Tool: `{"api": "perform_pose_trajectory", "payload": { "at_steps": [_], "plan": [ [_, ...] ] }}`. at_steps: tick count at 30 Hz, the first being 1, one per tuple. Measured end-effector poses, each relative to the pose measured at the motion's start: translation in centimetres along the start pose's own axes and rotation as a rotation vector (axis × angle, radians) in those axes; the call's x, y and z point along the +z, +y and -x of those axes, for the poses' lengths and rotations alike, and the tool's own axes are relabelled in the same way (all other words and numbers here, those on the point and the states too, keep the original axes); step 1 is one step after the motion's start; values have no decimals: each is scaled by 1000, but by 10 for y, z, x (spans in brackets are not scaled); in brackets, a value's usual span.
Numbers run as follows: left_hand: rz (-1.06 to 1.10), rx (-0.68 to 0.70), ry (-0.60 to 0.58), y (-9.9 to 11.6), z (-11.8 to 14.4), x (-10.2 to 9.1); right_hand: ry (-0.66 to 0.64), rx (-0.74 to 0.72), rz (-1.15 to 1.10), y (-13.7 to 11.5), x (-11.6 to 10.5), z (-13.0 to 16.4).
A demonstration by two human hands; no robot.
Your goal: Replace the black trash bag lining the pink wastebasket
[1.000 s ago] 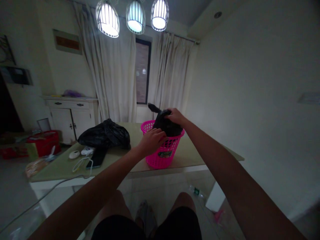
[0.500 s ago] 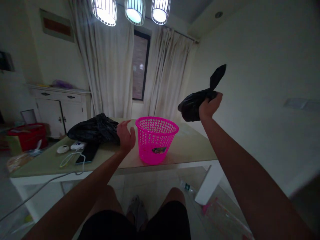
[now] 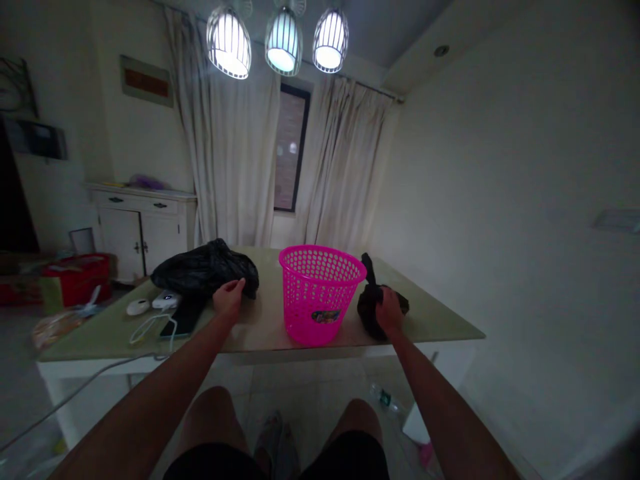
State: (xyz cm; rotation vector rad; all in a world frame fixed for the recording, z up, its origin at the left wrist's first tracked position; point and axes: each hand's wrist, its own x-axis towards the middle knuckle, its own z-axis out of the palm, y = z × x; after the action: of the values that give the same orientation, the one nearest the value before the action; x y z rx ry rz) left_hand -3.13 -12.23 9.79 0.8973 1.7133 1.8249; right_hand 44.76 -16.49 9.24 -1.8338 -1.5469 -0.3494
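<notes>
At centre frame, the right hand [image 3: 389, 311] closes its fingers around a knotted black plastic bag [image 3: 373, 305] on the pale green table [image 3: 440, 317], right of a pink perforated plastic basket [image 3: 320, 293]. The left hand [image 3: 229, 297], fingers loosely open and empty, nears a larger crumpled black bag [image 3: 205, 270]. A careless sweep could topple the light basket.

The room is dim, and most of the light comes from three hanging lamps [image 3: 281, 41] near the ceiling, which glow so bright that they look washed out. The table [image 3: 265, 320] catches a soft shine from them, while the floor under it and the near arms stay dark. The walls bend and stretch at the edges, and the corners look smeared and blurry.
</notes>
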Motion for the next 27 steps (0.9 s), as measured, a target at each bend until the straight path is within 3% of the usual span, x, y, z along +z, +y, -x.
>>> {"api": "perform_pose_trajectory", "payload": {
  "at_steps": [4,8,11,16,19,23,27],
  "plan": [
    [121,33,148,48,-15,-3,-127,-72,28,21,-5,0],
    [258,199,97,121,-29,-12,-195,-107,21,27,-22,-24],
    [330,343,48,180,-28,-22,-102,-159,-85,7,-46,-48],
    [654,671,-212,268,3,-37,200,-211,-528,-79,-108,-70],
    [688,831,-366,310,36,-48,78,-345,-722,-145,-136,-58],
    [830,843,-517,352,91,-62,-72,-649,-745,-223,-141,-29],
    [833,803,-710,377,135,-65,23,-693,-688,-276,-125,-30]
  ]
}}
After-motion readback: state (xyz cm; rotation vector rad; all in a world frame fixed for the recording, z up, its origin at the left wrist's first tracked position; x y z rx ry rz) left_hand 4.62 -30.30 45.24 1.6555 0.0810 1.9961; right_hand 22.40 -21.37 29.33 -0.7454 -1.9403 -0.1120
